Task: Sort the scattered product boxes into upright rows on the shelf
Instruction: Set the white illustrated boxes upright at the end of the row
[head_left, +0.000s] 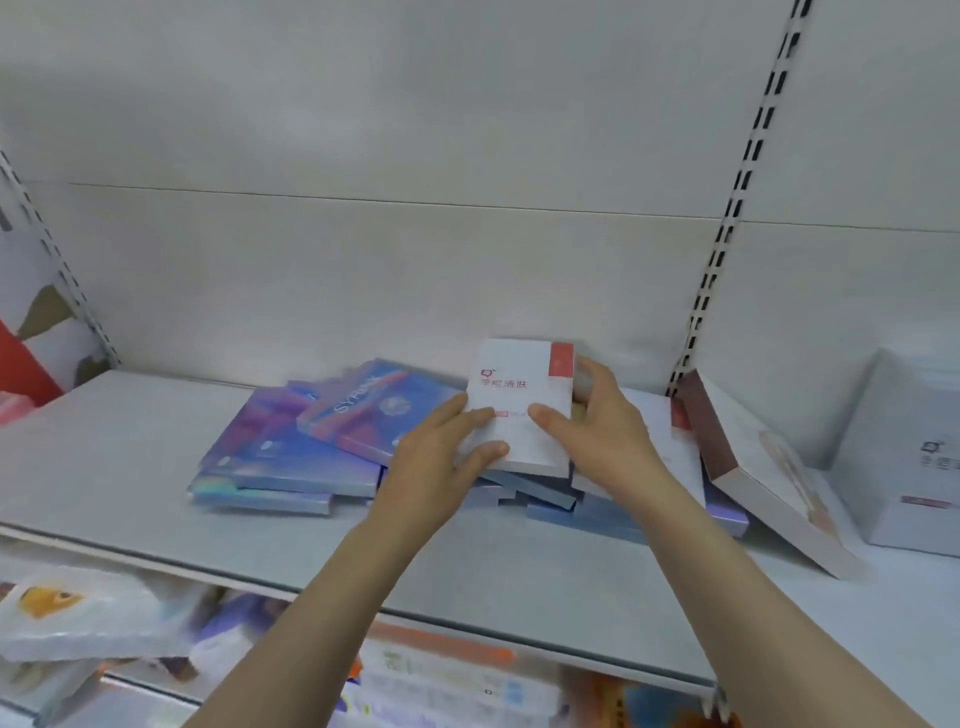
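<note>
The white box (519, 405) with the red lettering looks like light, stiff card with smooth printed faces. I would judge it easy to lift but apt to slide out of a loose pinch, and its corners could crush if squeezed hard. The long side edges seem the sensible place to hold it, and that is where the person has it.

It sits tilted on top of the jumbled pile in the middle of the shelf (130, 467), its far end raised toward the back panel, with the purple and blue boxes (291, 447) lying flat and overlapping to its left and beneath it. The right hand (597, 415) is clamped on its right edge, thumb across the front face and fingers wrapped behind. The left hand (441, 447) lies against the box's lower left corner, thumb and forefinger pressed on the front face; whether its fingers curl under the box I cannot tell.

To the right, well apart from both hands, a large pale box (769, 478) with a dark red side leans at a slant. No box on the shelf stands in an upright row yet.
</note>
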